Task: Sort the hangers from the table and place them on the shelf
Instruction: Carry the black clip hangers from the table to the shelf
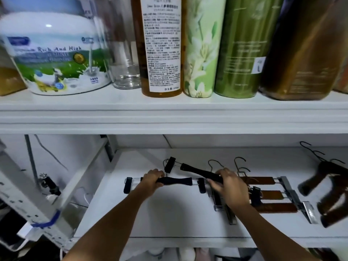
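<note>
Lower shelf: white lower shelf [169,213] of a white shelving unit, carrying all the hangers in view.
Upper shelf: white upper shelf [169,110] directly above, lined with containers side by side.
Containers: milk powder tin [56,53] at left, then a clear glass jar [126,72], a labelled bottle [160,46] holding amber liquid, a floral canister [203,48], a green canister [244,48] and a brown jar [301,49]; the contents of the opaque ones cannot be seen.
Left hand: left hand [153,178], fingers curled round the bar of a black clip hanger [177,181] lying flat on the lower shelf.
Right hand: right hand [229,187], fingers wrapped round a second black hanger [199,171], which is tilted with its far clip raised.
Sorted hangers: brown clip hangers [263,180] lie in a row just right of the right hand; dark wooden hangers [327,178] lie at the far right.
</note>
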`<state>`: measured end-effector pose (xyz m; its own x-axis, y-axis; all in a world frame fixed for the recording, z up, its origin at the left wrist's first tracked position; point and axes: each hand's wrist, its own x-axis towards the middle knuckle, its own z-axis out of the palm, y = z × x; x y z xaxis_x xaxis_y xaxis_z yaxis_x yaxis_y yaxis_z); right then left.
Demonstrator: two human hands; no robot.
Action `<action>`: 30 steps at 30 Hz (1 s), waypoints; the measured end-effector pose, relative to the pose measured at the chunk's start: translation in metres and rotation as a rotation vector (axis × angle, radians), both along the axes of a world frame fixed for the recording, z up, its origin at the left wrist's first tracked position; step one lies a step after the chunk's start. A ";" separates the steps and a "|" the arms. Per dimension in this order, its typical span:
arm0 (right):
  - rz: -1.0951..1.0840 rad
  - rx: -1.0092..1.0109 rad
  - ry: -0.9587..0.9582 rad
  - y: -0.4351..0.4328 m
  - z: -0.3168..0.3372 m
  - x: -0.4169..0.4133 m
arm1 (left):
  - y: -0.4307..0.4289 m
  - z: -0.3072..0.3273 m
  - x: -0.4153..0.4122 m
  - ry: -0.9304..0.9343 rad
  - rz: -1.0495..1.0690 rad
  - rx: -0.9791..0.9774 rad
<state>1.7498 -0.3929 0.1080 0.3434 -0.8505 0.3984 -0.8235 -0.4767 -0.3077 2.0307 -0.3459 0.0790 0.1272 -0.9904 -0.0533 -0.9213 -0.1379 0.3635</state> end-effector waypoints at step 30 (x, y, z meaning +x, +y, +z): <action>0.299 0.146 0.205 0.035 -0.032 0.112 | 0.043 0.022 0.010 -0.003 0.085 -0.176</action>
